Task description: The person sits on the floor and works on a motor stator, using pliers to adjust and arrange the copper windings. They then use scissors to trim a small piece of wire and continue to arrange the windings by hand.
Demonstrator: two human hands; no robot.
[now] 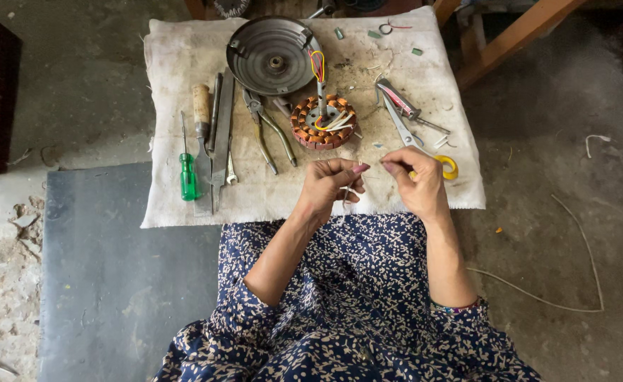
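While both hands hover over the near edge of a stained white cloth (177, 205), the left hand (325, 189) has its fingers curled, pinching thin white wire strands (349, 191); the right hand (417, 182) pinches toward it, contents too small to tell. Just beyond lies a copper-wound stator (322, 122), with pliers (269, 131) to its left and yellow-handled scissors (414, 134) to its right.

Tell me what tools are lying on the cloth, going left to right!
Green-handled screwdriver → wooden-handled file → flat metal file → pliers → copper-wound motor stator → scissors with a yellow handle. The left hand and right hand pinch something small over the cloth's near edge.
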